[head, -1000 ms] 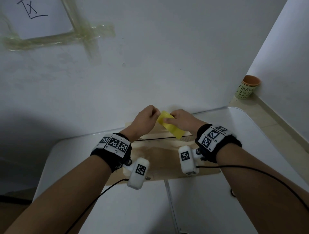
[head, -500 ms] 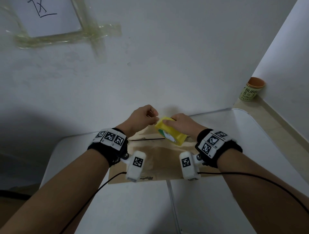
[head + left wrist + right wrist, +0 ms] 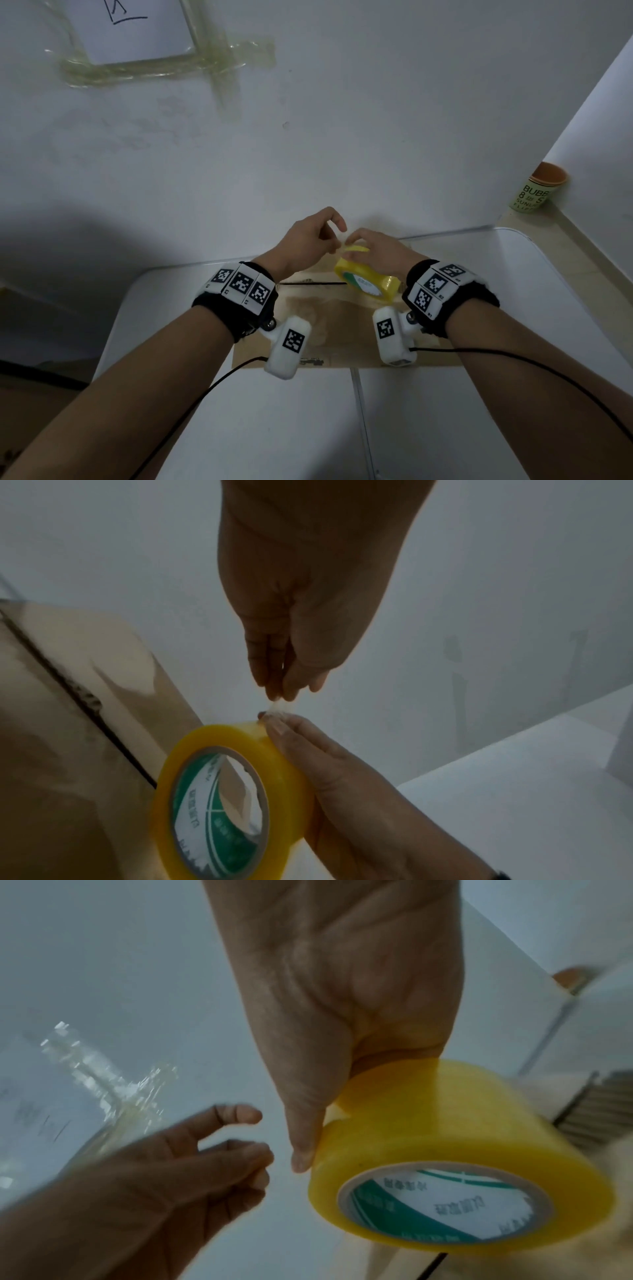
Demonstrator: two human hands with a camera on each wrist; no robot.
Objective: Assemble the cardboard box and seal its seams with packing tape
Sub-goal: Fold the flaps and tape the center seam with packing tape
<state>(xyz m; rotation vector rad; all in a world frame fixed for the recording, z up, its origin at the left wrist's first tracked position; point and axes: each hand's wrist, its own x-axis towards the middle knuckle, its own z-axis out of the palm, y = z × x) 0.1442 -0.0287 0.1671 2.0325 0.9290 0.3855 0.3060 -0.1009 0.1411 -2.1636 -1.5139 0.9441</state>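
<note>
A flat brown cardboard box (image 3: pixel 342 325) lies on the white table (image 3: pixel 479 394), a dark seam across its far part. Above its far edge, my right hand (image 3: pixel 363 240) grips a yellow roll of packing tape (image 3: pixel 370 284), thumb on one side and fingers over the top. In the left wrist view the roll (image 3: pixel 240 737) stands on edge over the box (image 3: pixel 51 723), its green and white core facing the camera. My left hand (image 3: pixel 282 693) pinches a small clear bit of tape end (image 3: pixel 279 706) just off the roll. In the right wrist view, the left hand (image 3: pixel 260 1161) sits left of the roll (image 3: pixel 428 1123).
The table stands against a white wall with a paper sheet (image 3: pixel 137 31) taped to it. A green paper cup (image 3: pixel 537 192) sits on the floor at the right, beyond the table's rounded corner. Black cables run from both wrist cameras along my forearms.
The roll has turned and dropped lower, so its core now faces me. My left hand has gone from a closed fist at the roll to a fingertip pinch with the index finger raised.
</note>
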